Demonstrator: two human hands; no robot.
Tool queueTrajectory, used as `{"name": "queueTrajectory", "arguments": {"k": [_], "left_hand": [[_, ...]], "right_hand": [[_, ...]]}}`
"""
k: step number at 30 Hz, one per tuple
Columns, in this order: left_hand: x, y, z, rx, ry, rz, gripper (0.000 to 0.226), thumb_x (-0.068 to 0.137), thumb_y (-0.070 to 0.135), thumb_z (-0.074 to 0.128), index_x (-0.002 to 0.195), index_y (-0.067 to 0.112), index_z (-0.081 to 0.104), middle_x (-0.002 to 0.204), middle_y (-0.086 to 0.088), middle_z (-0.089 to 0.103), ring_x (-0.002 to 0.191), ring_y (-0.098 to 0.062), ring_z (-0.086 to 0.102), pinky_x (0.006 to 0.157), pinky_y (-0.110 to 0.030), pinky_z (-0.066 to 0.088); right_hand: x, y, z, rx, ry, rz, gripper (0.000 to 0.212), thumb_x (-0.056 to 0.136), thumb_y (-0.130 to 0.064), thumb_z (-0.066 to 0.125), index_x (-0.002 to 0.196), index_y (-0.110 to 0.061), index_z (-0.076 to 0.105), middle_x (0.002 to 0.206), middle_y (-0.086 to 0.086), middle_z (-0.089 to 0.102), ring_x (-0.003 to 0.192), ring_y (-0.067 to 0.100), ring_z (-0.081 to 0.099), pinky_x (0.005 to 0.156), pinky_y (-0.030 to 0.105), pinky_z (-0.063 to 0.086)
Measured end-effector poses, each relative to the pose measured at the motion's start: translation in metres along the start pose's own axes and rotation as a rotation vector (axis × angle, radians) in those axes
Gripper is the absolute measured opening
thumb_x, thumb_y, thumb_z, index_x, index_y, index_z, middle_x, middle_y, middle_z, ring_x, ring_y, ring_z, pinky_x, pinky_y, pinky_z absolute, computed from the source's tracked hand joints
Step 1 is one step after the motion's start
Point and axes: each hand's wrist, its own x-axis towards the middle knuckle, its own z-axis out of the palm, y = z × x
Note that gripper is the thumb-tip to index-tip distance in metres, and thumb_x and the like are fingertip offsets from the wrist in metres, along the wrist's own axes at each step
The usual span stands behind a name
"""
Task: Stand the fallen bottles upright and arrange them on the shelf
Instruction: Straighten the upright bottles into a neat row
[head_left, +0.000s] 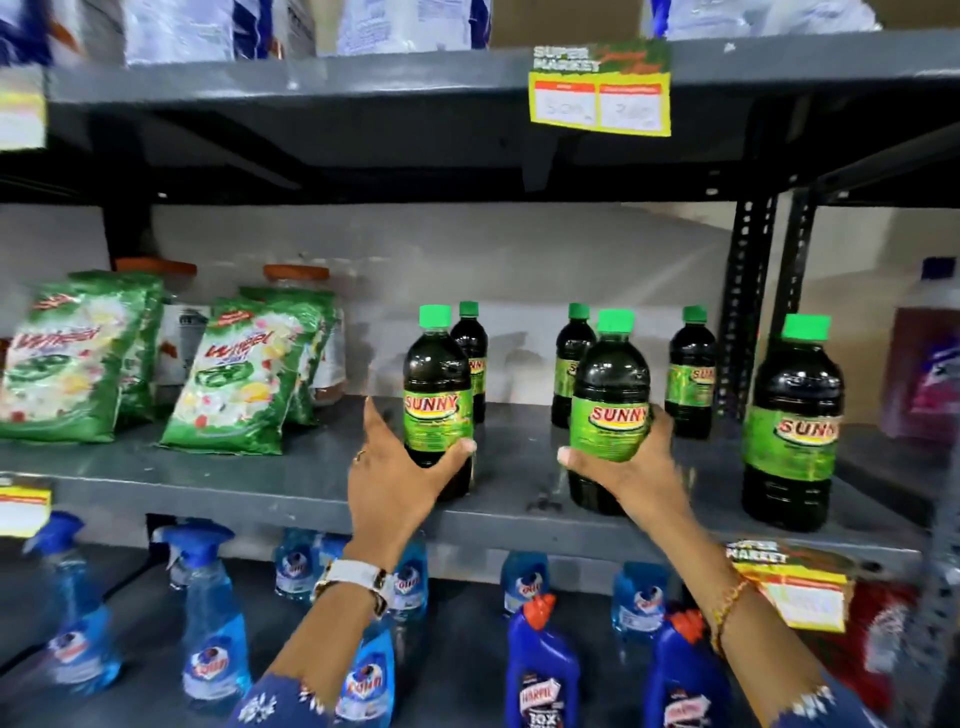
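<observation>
- Gripping low, your left hand (395, 483) and right hand (631, 467) each wrap fingers (457, 448) around a full bottle (438, 395).
- Expect heavy, slick plastic; hold the labelled waist, 6 o'clock of the cap.

Grey metal racking (311, 83), pale wall (519, 249)

"SUNNY" labels the bottle (438, 395) in the left hand (400, 483); "Wheel" marks the packets (244, 374) to its left, "HARPIC" the blue bottle (540, 670) below.

Dark bottles (438, 395) capped bright green, labelled green with red lettering. Grey shelf (291, 478). Green pouches (244, 379) at left. Blue spray bottles (213, 618) at lower left.
</observation>
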Motion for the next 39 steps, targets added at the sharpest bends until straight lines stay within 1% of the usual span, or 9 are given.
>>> {"name": "queueTrajectory", "arguments": {"k": [2, 4, 7, 14, 18, 24, 34, 37, 39], "left_hand": [[0.002, -0.004, 0.004, 0.048, -0.041, -0.002, 0.116, 0.053, 0.081, 0.057, 0.14, 0.015, 0.017, 0.118, -0.014, 0.063, 0.104, -0.036, 0.06, 0.079, -0.041, 0.047], [0.002, -0.007, 0.007, 0.12, -0.042, 0.017, 0.104, 0.053, 0.084, 0.053, 0.129, 0.017, 0.029, 0.101, -0.009, 0.068, 0.091, -0.033, 0.064, 0.064, -0.033, 0.042], [0.001, -0.011, 0.009, 0.152, -0.012, 0.07, 0.075, 0.056, 0.08, 0.058, 0.097, 0.022, 0.033, 0.073, 0.001, 0.057, 0.076, -0.032, 0.065, 0.056, -0.029, 0.032], [-0.002, -0.009, 0.014, 0.167, 0.065, 0.075, 0.071, 0.056, 0.08, 0.056, 0.085, 0.022, 0.027, 0.066, 0.003, 0.047, 0.066, -0.033, 0.062, 0.055, -0.03, 0.032], [-0.001, -0.009, 0.016, 0.181, 0.068, 0.067, 0.068, 0.06, 0.078, 0.055, 0.085, 0.021, 0.027, 0.067, 0.002, 0.047, 0.066, -0.031, 0.059, 0.056, -0.031, 0.032], [-0.005, -0.008, 0.016, 0.174, 0.11, 0.083, 0.07, 0.062, 0.075, 0.058, 0.092, 0.016, 0.036, 0.077, -0.009, 0.066, 0.069, -0.033, 0.062, 0.057, -0.031, 0.035], [-0.007, -0.007, 0.014, 0.191, 0.108, 0.082, 0.078, 0.06, 0.079, 0.054, 0.101, 0.014, 0.038, 0.08, -0.009, 0.067, 0.073, -0.033, 0.064, 0.059, -0.032, 0.039], [-0.007, -0.005, 0.009, 0.096, 0.066, 0.074, 0.097, 0.06, 0.079, 0.057, 0.127, 0.014, 0.031, 0.111, -0.013, 0.064, 0.099, -0.033, 0.061, 0.078, -0.041, 0.047], [-0.01, -0.005, 0.003, -0.076, 0.086, 0.082, 0.104, 0.064, 0.074, 0.06, 0.139, 0.014, 0.021, 0.14, -0.015, 0.043, 0.126, -0.029, 0.042, 0.102, -0.043, 0.035]], "right_hand": [[0.001, 0.005, -0.001, -0.06, 0.008, 0.019, 0.079, 0.053, -0.018, 0.088, 0.104, -0.03, 0.028, 0.092, -0.017, 0.054, 0.074, -0.012, 0.055, 0.055, 0.002, 0.041], [0.003, 0.008, -0.003, -0.115, 0.008, 0.016, 0.075, 0.053, -0.016, 0.087, 0.101, -0.028, 0.031, 0.089, -0.017, 0.055, 0.075, -0.011, 0.053, 0.054, 0.004, 0.04], [0.003, 0.011, -0.004, -0.17, 0.024, 0.002, 0.072, 0.053, -0.018, 0.086, 0.103, -0.025, 0.035, 0.088, -0.015, 0.057, 0.077, -0.008, 0.055, 0.057, 0.009, 0.04], [0.002, 0.007, -0.003, -0.217, 0.026, 0.005, 0.073, 0.054, -0.026, 0.085, 0.106, -0.023, 0.034, 0.091, -0.015, 0.056, 0.083, -0.004, 0.053, 0.061, 0.016, 0.04], [0.0, 0.005, -0.004, -0.217, 0.012, 0.009, 0.074, 0.055, -0.025, 0.085, 0.107, -0.023, 0.032, 0.093, -0.013, 0.056, 0.084, -0.001, 0.054, 0.062, 0.018, 0.041], [-0.005, 0.002, -0.004, -0.262, 0.043, -0.01, 0.074, 0.053, -0.028, 0.086, 0.105, -0.022, 0.034, 0.092, -0.01, 0.056, 0.082, 0.003, 0.055, 0.062, 0.018, 0.041], [-0.008, 0.0, -0.002, -0.289, 0.091, -0.048, 0.075, 0.052, -0.036, 0.086, 0.103, -0.024, 0.032, 0.086, -0.02, 0.051, 0.075, -0.01, 0.047, 0.048, 0.002, 0.038], [-0.017, -0.009, -0.003, -0.197, 0.107, -0.073, 0.089, 0.054, -0.043, 0.084, 0.122, -0.019, 0.031, 0.1, -0.014, 0.051, 0.086, -0.007, 0.05, 0.063, -0.002, 0.038], [-0.031, -0.014, -0.008, -0.169, 0.161, -0.143, 0.093, 0.059, -0.051, 0.079, 0.131, -0.022, 0.027, 0.121, -0.004, 0.046, 0.108, 0.005, 0.048, 0.089, 0.012, 0.039]]}}
